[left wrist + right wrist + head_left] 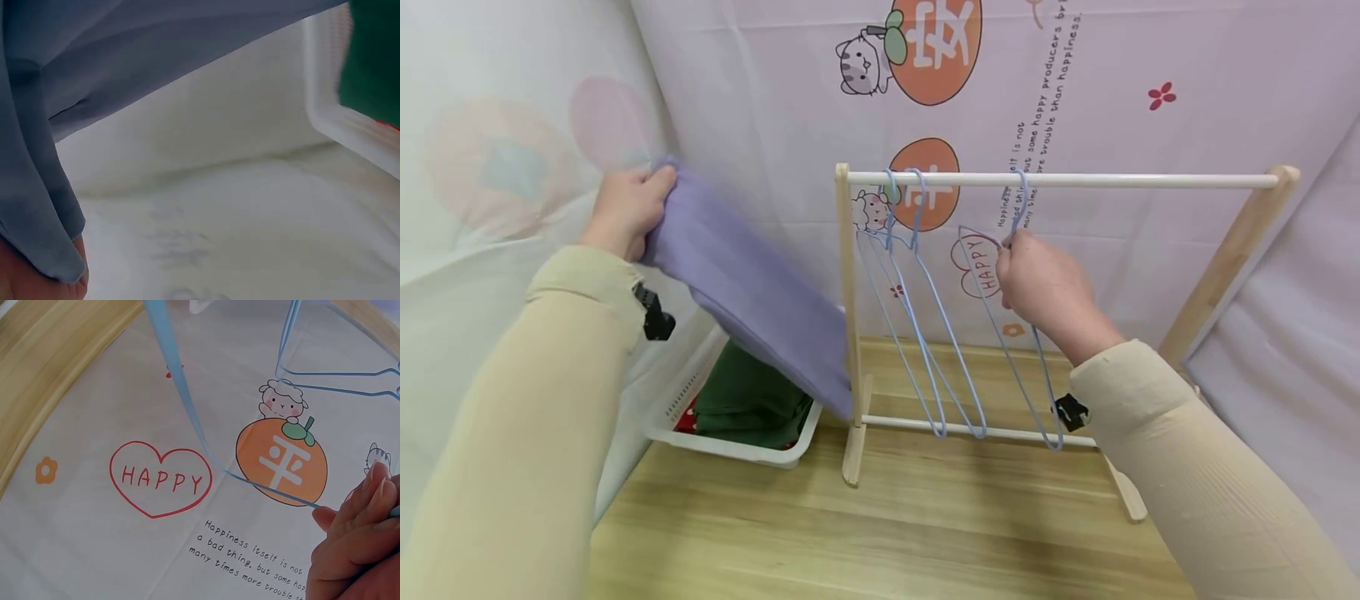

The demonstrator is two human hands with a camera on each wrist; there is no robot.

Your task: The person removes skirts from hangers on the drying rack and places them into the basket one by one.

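Where my right hand [1045, 287] pinches the neck of the rightmost blue wire hanger [1026, 350], just under its hook on the white rail [1075, 179], I log the item as light, springy and thin, apt to swing and slip; the neck seems the surest hold. My left hand [625, 208] is clenched on the upper edge of a lavender cloth [752, 292], raised at the left and draping down to the rack's left post [848, 317]: soft, limp, light, best gathered at a hem, I judge. Two more hangers [917, 333] hang near that post. Below the cloth, at the wooden floor's left edge, a white basket [730, 446] holds green fabric [748, 400]. Undetermined: the cloth's shape and garment type; the basket's deeper contents; my left fingers, mostly buried in folds in the wrist view.
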